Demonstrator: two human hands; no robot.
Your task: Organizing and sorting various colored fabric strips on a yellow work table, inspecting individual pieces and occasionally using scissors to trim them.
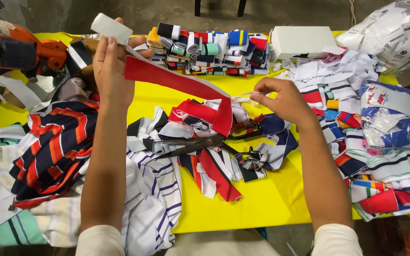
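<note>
Stretching taut above the bench, a red and white fabric strip with its far end pinched up high in the left hand, fingers clamped over a white folded end, and its near end folded down over the scrap heap. Holding a thin white band in the right hand, fingers curled tight around it just beside the strip's lower fold. Lying directly below the strip, dark scissors, blades closed and pointing left, atop a heap of striped scraps. Spreading to the left, a pile of striped cloth in navy, red and white. Lined up at the far edge, rolled bands beside a white box. Crowding the right side, more cut strips and clear bags. Sitting at far left, an orange machine.
</note>
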